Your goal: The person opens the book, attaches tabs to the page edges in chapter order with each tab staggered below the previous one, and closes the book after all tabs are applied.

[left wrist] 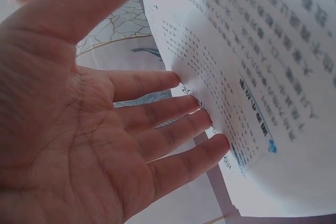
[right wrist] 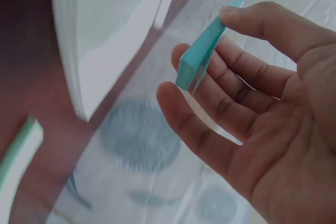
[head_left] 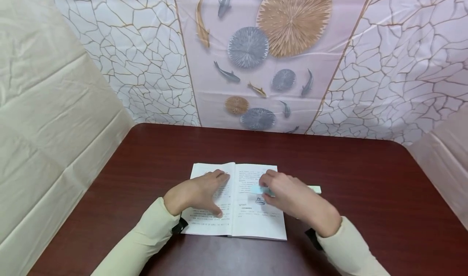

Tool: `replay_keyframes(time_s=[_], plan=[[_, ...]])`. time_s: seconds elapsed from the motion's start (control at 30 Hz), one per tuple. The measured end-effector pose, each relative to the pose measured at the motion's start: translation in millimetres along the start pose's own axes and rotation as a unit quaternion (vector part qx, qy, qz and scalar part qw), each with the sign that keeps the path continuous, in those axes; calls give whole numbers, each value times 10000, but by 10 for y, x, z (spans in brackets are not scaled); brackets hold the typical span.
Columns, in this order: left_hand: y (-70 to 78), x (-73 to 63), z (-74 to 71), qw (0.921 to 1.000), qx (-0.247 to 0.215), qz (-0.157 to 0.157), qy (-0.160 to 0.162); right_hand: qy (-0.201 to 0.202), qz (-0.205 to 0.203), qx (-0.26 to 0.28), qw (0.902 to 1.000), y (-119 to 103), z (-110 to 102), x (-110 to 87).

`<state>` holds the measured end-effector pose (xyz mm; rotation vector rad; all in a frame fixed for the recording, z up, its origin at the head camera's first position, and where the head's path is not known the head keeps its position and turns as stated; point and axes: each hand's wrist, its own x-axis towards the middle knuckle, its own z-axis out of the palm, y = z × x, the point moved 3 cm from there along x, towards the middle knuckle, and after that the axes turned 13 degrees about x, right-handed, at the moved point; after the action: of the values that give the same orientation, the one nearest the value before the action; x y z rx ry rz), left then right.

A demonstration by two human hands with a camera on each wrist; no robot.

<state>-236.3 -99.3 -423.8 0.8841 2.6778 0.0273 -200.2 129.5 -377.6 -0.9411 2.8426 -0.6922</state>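
Fingers (left wrist: 181, 163) spread, my left hand (head_left: 200, 190) touches the left page (head_left: 215, 227) of the open book (head_left: 233, 203); over the right page (head_left: 259, 225), my right hand (head_left: 292, 195) pinches a teal pad (right wrist: 198, 53); further right, a green pad (head_left: 315, 189) lies on the worktop (head_left: 369, 182).

Dark red-brown table (head_left: 164, 146) bears open printed book (head_left: 234, 203); pale green pad (head_left: 315, 189) lies to right of book, partly hidden.

My left grip (head_left: 199, 191) rests on the open book (head_left: 212, 228); my right grip (head_left: 289, 192) pinches a light-blue strip (head_left: 257, 189) over its right page (head_left: 261, 225).
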Motion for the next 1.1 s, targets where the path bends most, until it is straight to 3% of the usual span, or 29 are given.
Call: replay_keyframes(time_s=[0.27,0.6,0.87,1.1], plan=[[7,1,10,10000,-24,-2,-24,-245,-446,23,9987,-140,351,49],[30,-9,-19,9999,-21,56,147,-318,-342,-177,9988,-109,506,79],[213,-30,-81,9972,-153,168,716,-342,-207,42,9992,-89,503,74],[348,17,-22,9909,-444,218,1250,-336,-188,263,9989,-39,521,61]])
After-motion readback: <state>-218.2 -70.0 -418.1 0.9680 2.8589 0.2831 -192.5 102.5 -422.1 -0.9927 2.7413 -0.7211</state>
